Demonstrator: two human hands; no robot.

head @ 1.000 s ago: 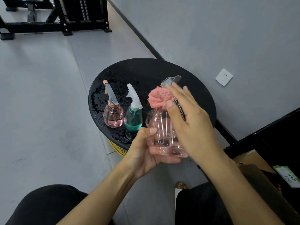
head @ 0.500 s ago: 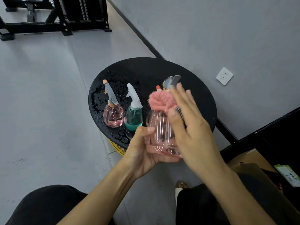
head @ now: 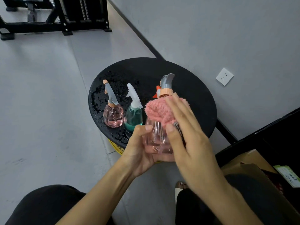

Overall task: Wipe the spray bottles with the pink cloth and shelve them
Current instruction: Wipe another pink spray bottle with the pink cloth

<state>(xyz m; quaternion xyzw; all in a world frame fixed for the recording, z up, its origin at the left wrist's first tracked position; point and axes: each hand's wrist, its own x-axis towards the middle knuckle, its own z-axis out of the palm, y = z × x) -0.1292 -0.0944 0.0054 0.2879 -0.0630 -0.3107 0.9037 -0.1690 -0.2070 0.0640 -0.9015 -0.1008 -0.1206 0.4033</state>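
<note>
Pink cloth point(head: 159, 112) covers shoulder of clear bottle point(head: 155, 135), thumb & fingers of right hand point(head: 190, 140) curled round cloth; left hand point(head: 139, 153) grips bottle's base over nr edge of wet black table point(head: 194, 95). Small pink bottle point(head: 113, 116) & teal bottle point(head: 134, 118) stand side by side on it; wall socket point(head: 224, 76) at right.

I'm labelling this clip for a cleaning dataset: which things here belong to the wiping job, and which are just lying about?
Job: pink cloth under the right hand; held pink bottle in the left hand; small pink bottle and teal bottle on the round black table.
Lying about: wall socket, black metal frame, cardboard box.
</note>
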